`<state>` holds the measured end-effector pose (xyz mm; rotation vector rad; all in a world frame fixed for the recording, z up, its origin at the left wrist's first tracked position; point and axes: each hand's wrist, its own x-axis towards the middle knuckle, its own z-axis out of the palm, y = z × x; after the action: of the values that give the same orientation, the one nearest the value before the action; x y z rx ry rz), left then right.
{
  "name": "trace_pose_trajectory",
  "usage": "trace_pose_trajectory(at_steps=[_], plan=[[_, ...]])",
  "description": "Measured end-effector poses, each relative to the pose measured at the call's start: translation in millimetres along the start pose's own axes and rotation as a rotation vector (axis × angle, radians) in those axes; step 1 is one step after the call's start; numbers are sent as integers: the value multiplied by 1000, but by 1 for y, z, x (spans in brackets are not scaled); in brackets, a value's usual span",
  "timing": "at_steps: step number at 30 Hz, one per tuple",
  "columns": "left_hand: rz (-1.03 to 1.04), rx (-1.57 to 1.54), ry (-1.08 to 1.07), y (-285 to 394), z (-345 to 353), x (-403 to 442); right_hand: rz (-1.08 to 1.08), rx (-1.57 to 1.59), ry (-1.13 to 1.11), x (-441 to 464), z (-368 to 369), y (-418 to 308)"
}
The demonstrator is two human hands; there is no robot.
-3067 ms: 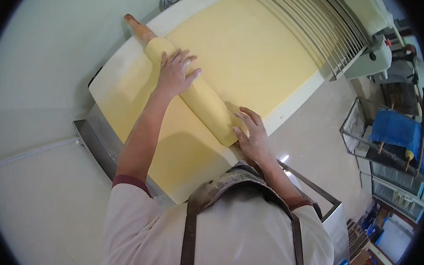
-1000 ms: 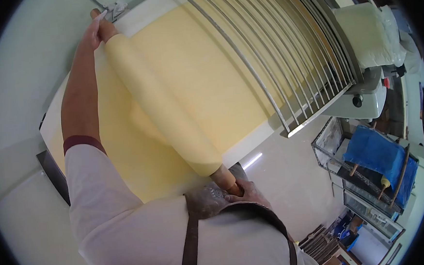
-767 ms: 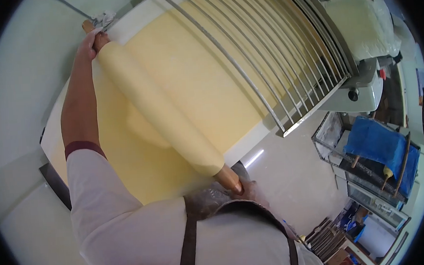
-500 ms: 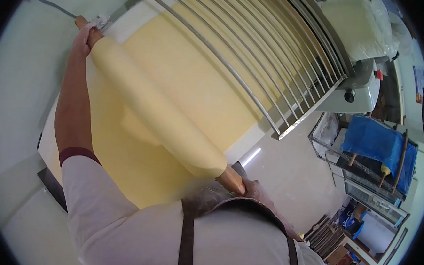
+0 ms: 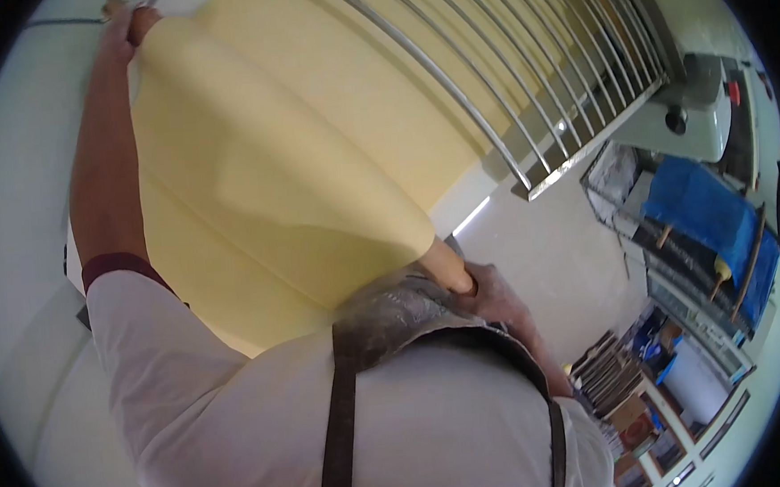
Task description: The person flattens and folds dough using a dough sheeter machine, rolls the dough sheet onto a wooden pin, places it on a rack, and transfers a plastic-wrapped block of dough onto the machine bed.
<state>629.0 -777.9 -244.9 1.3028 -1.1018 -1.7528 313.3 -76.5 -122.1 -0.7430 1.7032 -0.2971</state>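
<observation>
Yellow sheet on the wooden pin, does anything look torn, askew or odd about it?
No damage stands out. The yellow sheet looks smooth, with no tear in view, draped over the wooden pin between the left hand and right hand. One faint straight line crosses its near side; whether crease or edge, I can't tell.

To my right a blue cloth (image 5: 696, 202) draped over a rack (image 5: 613, 172), a wooden rod (image 5: 750, 262) lying on it, thin slats (image 5: 605, 369) nearer me, pale floor (image 5: 544, 279) between, plain wall (image 5: 12, 204) to my left
</observation>
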Motion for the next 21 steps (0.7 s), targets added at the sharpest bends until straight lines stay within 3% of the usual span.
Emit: trace_pose_trajectory(at_steps=[2, 4, 7, 9, 12, 15, 17, 18, 20, 21], plan=[[-69, 48, 133, 21, 30, -25, -57, -58, 9, 1, -5, -4], [53, 11, 190, 25, 29, -34, -86, -122, 103, -5, -2, 0], [-33, 124, 95, 28, 9, -10, -74, -221, 191, -12, 1, 5], [-37, 126, 233, 32, 21, -25, -110, -316, 274, -15, 6, 14], [-88, 88, 271, 30, 31, -29, -75, -302, 314, -19, 10, 13], [-100, 187, 236, 28, 20, -20, -98, -304, 376, -19, 15, 14], [-10, 47, -25, 13, -25, 10, -56, -321, 396, -23, 17, 9], [-80, 152, 112, 30, 37, -48, -99, -318, 380, -23, 23, 13], [-182, 32, -21, 20, 3, 6, -6, -338, 432, -19, 31, 24], [-123, 101, 77, 23, 18, -11, -43, -355, 421, -17, 33, 28]])
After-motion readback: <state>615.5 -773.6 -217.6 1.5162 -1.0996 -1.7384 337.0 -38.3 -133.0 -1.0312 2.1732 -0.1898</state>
